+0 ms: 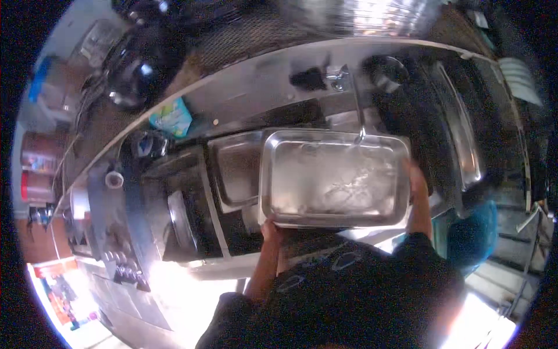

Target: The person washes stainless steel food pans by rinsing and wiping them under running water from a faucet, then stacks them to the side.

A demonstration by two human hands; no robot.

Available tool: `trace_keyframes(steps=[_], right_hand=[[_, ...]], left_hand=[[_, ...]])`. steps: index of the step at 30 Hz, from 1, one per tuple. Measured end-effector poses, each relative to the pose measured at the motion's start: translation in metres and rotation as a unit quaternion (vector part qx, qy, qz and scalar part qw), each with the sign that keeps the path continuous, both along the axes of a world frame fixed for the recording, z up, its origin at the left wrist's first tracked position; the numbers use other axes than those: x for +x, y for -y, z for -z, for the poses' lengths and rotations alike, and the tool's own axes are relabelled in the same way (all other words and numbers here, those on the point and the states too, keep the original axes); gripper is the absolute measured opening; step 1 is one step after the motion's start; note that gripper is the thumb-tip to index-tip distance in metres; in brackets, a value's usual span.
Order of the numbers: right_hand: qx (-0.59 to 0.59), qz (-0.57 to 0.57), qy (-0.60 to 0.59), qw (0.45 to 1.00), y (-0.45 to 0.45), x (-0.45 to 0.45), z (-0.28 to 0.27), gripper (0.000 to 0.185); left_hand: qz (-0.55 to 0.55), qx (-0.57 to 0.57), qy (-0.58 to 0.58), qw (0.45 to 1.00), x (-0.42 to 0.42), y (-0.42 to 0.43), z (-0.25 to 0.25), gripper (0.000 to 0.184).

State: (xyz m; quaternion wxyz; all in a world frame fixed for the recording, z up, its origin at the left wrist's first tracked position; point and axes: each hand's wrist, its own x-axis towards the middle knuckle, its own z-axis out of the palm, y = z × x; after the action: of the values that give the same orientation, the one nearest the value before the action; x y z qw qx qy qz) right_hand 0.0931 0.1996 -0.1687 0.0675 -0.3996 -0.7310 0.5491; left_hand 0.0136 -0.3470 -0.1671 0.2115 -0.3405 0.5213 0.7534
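Note:
A large rectangular metal tray [314, 168] is held over the sink, under a faucet [359, 110]. Water seems to run onto its right half, where the surface glints and ripples. My left hand [271, 228] grips the tray's near left corner. At the right rim, my right hand [417, 179] is closed around the edge, its fingers partly hidden and blurred. Behind the tray's left side, a second metal basin or pan [235, 168] shows in part.
A green and blue packet [172, 117] lies on the back ledge. To the right stand a round metal pot [388, 74] and a long metal tray or lid [459, 122]. A teal bin [474, 235] sits low at the right. Several glasses [125, 270] are at the lower left.

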Motion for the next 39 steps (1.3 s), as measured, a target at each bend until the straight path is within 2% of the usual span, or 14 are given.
trace_keyframes(steps=[2, 4, 7, 10, 12, 14, 17, 20, 22, 25, 28, 33, 36, 39], right_hand=[[-0.044, -0.032, -0.071, 0.996, 0.002, 0.023, 0.014, 0.058], [-0.086, -0.022, -0.123, 0.988, 0.037, 0.026, -0.031, 0.052], [-0.127, -0.004, -0.175, 0.976, 0.053, 0.013, -0.058, 0.047], [-0.14, -0.136, -0.177, 0.964, 0.05, -0.032, -0.067, 0.041], [-0.109, -0.132, -0.123, 0.978, 0.066, -0.053, -0.09, 0.039], [-0.04, -0.131, -0.019, 0.99, 0.06, -0.074, -0.079, 0.038], [-0.105, -0.046, 0.046, 0.992, 0.075, -0.095, -0.055, 0.036], [-0.135, -0.134, 0.012, 0.982, 0.089, -0.121, -0.03, 0.036], [-0.15, -0.172, 0.014, 0.973, 0.101, -0.146, -0.009, 0.037], [-0.168, -0.219, 0.032, 0.961, 0.125, -0.178, 0.01, 0.038], [-0.11, -0.303, -0.058, 0.945, 0.139, -0.201, 0.039, 0.044], [-0.087, -0.383, -0.108, 0.913, 0.133, -0.263, 0.166, 0.049], [0.161, -0.499, -0.116, 0.844, 0.168, -0.282, 0.184, 0.045], [0.132, -0.411, -0.054, 0.9, 0.218, -0.281, 0.168, 0.04]], left_hand=[[0.053, -0.119, 0.016, 0.991, -0.01, 0.022, 0.07, 0.032], [0.079, -0.177, 0.034, 0.98, -0.025, 0.032, 0.131, 0.033], [0.066, -0.117, 0.004, 0.991, -0.049, 0.007, 0.105, 0.032], [0.035, -0.047, -0.017, 0.998, -0.057, 0.002, 0.085, 0.032], [0.005, -0.001, -0.027, 1.0, -0.057, 0.008, 0.07, 0.033], [-0.033, 0.043, -0.034, 0.998, -0.056, 0.025, 0.048, 0.033], [-0.095, 0.094, -0.047, 0.99, -0.05, 0.053, 0.007, 0.035], [-0.146, 0.119, -0.073, 0.979, -0.044, 0.085, -0.033, 0.037], [-0.15, 0.078, -0.116, 0.979, -0.041, 0.106, -0.055, 0.038], [-0.083, -0.182, -0.204, 0.958, -0.036, 0.131, -0.078, 0.039], [-0.356, 0.039, -0.137, 0.924, -0.046, 0.133, -0.126, 0.034], [-0.251, -0.175, -0.285, 0.908, -0.049, 0.134, -0.18, 0.041], [-0.328, -0.199, -0.257, 0.887, -0.055, 0.15, -0.178, 0.045], [-0.341, -0.187, -0.299, 0.871, -0.056, 0.171, -0.162, 0.051]])
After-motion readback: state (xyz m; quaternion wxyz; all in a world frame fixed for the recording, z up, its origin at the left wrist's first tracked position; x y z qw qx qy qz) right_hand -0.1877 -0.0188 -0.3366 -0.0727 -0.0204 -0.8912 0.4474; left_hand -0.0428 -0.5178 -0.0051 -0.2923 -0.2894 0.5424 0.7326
